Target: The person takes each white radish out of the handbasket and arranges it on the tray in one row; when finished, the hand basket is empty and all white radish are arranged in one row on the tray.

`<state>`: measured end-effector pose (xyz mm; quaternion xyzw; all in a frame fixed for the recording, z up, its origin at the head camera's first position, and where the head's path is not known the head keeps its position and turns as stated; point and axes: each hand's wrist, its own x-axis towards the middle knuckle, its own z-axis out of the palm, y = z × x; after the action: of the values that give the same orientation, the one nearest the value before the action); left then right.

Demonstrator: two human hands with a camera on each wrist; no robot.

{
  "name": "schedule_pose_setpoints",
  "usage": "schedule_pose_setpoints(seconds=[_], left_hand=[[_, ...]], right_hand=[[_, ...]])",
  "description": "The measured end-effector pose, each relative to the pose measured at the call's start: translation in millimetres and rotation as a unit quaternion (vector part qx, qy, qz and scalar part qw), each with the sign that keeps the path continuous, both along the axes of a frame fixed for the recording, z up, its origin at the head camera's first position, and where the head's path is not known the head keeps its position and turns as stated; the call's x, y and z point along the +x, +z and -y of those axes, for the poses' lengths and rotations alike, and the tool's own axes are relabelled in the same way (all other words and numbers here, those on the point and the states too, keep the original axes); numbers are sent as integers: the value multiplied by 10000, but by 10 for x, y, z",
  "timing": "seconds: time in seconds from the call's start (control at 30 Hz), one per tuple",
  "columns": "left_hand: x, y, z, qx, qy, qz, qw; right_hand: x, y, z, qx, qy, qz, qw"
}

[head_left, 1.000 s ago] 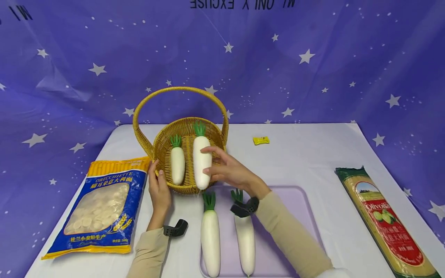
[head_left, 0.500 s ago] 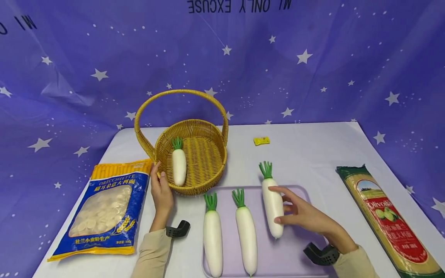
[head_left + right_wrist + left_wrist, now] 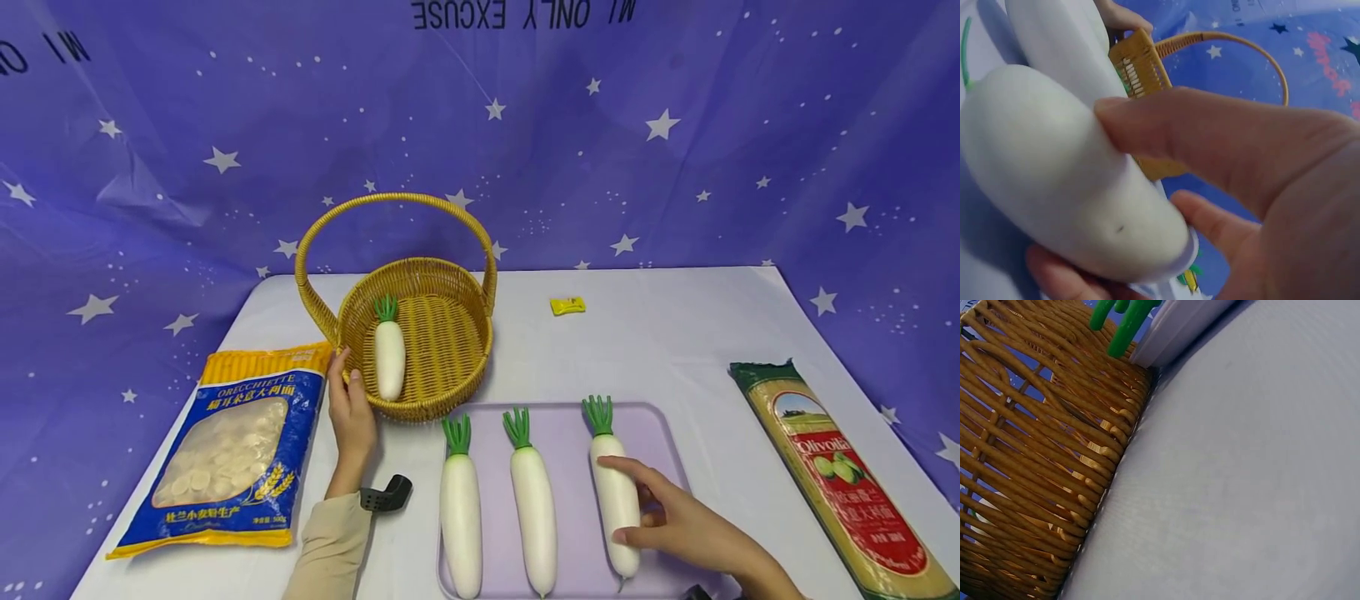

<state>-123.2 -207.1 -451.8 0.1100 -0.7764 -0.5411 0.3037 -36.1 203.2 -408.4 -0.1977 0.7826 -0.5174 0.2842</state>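
Observation:
My right hand (image 3: 678, 525) grips a white radish (image 3: 617, 500) with green leaves, thumb on one side and fingers on the other. That radish is over the right part of the lilac tray (image 3: 495, 417). In the right wrist view, thumb and fingers lie along the pale radish (image 3: 1079, 181). Two more radishes, a left one (image 3: 461, 525) and a middle one (image 3: 534, 521), lie side by side on the tray. My left hand (image 3: 352, 421) rests its fairly straight fingers against the left side of a wicker basket (image 3: 442, 333). Inside the basket lies a smaller radish (image 3: 389, 358).
A blue and yellow bag of orecchiette (image 3: 225, 458) lies left of the basket. On the right is a long pack of pasta (image 3: 840, 475). Towards the back sits a small yellow packet (image 3: 567, 306). A purple starry cloth (image 3: 555, 150) hangs behind the white table (image 3: 675, 333).
My right hand has carried the radish from the basket rightward and down over the tray, beside the other two. My left hand has stayed at the basket's side.

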Motion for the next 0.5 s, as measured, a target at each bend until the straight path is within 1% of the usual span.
schedule_pose_setpoints(seconds=[0.1, 0.23, 0.37, 0.5], left_hand=[[-7, -4, 6, -11, 25, -30, 10000], [-10, 0, 7, -18, 57, -16, 10000], [0, -1, -4, 9, 48, 47, 10000], [4, -6, -5, -2, 54, 48, 10000]], right_hand=[[28, 16, 39, 135, 7, -185, 9997], [50, 14, 85, 447, -52, -518, 9976], [83, 16, 97, 771, -163, -796, 9937], [94, 42, 91, 933, -355, -1120, 9887]])
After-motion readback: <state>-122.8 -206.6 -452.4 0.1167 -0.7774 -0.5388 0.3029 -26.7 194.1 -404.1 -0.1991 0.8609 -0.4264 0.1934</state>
